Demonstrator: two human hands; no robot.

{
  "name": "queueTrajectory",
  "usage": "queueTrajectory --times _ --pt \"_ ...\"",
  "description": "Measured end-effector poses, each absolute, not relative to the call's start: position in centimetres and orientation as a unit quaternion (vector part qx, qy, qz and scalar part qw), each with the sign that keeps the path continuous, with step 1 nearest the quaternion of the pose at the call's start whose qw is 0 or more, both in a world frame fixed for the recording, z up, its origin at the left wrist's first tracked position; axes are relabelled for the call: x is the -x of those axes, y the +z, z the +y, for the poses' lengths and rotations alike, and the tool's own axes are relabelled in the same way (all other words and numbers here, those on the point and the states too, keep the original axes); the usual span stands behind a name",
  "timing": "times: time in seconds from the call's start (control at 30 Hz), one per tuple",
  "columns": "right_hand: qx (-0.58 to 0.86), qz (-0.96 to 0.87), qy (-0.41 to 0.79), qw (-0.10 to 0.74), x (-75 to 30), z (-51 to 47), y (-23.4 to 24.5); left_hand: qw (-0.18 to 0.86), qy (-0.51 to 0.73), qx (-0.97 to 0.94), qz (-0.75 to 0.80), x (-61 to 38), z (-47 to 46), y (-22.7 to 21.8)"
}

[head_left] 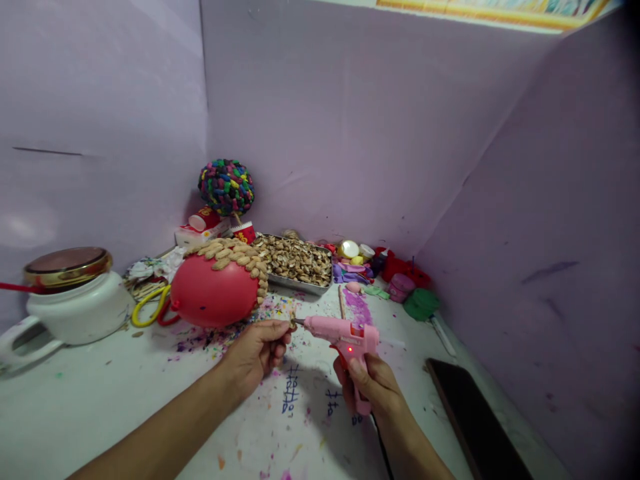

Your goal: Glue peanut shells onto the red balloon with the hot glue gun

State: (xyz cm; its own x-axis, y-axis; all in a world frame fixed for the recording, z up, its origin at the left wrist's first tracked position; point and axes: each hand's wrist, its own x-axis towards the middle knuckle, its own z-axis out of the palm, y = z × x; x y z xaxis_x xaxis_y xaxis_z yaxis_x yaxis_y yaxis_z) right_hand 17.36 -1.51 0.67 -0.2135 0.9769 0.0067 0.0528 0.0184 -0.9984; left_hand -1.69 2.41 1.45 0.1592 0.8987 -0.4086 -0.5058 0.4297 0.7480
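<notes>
My right hand (373, 385) grips a pink glue gun (340, 335) by its handle; a red light glows on it and its nozzle points left. My left hand (257, 350) pinches a small tan shell piece (293, 323) right at the nozzle tip. Just beyond my left hand lies a red balloon (213, 293), its upper right side covered with glued tan shells (235, 255). Behind it a metal tray (300, 285) holds a heap of loose shells.
A white pot with a gold lid (75, 293) stands at the left. A multicoloured ball on a stick (226, 187) sits at the back. Yellow and red rings (150, 305), small coloured craft bits (380, 273) and a dark phone (475, 420) lie around. Purple walls enclose the paint-stained table.
</notes>
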Motion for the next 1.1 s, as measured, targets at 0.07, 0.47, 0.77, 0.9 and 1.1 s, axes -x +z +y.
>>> queueTrajectory --times 0.07,0.47,0.77,0.9,1.1 --pt "0.454 -0.561 0.536 0.438 -17.35 -1.49 0.71 0.728 0.474 -0.229 0.44 1.74 2.47 1.62" --pt "0.44 -0.58 0.537 0.425 -17.3 -1.64 1.11 0.746 0.488 -0.211 0.401 2.11 2.84 1.18" --pt "0.454 -0.56 0.546 0.426 -17.36 -1.74 1.14 0.767 0.488 -0.207 0.361 2.29 2.82 1.24" --pt "0.452 -0.567 0.544 0.421 -17.37 -1.72 1.31 0.771 0.477 -0.231 0.353 2.31 2.89 1.06" --pt "0.445 -0.574 0.541 0.425 -17.35 -1.68 1.33 0.764 0.476 -0.253 0.354 2.35 2.93 1.0"
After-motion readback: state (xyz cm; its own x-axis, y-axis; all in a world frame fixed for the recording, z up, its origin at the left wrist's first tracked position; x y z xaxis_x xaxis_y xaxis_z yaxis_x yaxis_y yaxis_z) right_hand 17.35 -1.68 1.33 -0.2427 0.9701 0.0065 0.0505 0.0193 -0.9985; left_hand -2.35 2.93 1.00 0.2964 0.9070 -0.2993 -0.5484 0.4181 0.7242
